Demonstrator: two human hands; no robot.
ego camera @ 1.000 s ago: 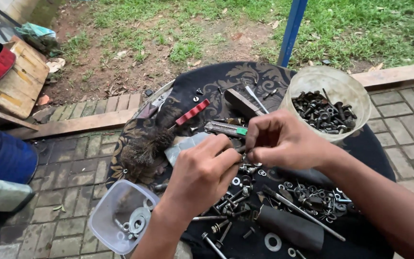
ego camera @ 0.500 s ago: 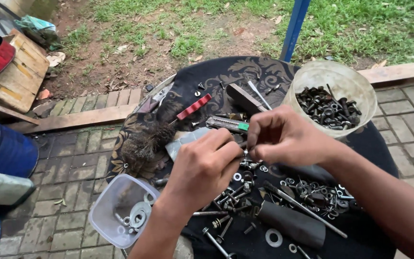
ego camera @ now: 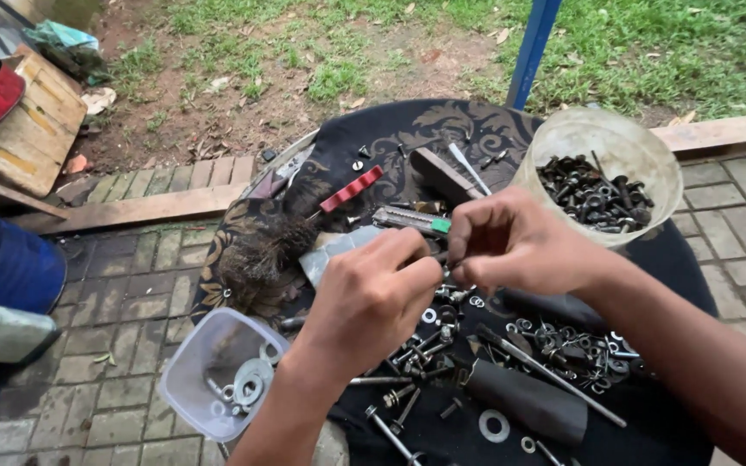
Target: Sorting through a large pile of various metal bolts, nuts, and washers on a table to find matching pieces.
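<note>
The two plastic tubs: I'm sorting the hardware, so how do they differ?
The round tub stands at the far right of the table, well filled with dark bolts and nuts. The square tub sits at the near left edge, smaller in view, holding only a few pale washers. Both are translucent, open-topped plastic.
</note>
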